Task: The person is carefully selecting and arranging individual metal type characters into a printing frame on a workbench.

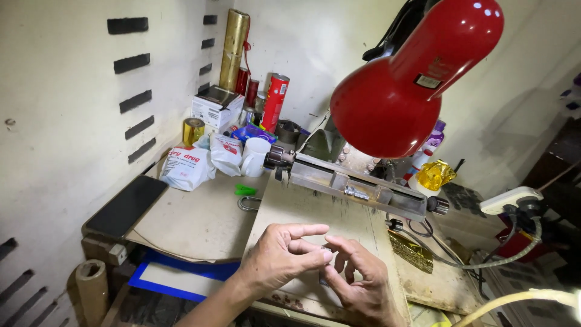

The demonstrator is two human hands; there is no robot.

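Hands over wooden board [315, 212], left hand [279, 257] and right hand [357, 281] fingertips pinching something too small to tell, orientation unclear

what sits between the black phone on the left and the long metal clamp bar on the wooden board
In the head view, a small green plastic piece and a metal ring lie on bare cardboard between the black phone and metal clamp bar.

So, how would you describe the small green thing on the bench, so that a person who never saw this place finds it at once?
Start from the big red lamp shade and go down to the long metal clamp bar under it. Follow the bar to its left end; just left and below lies the small green thing on the brown board, above a metal ring. It is the only bright green item there.
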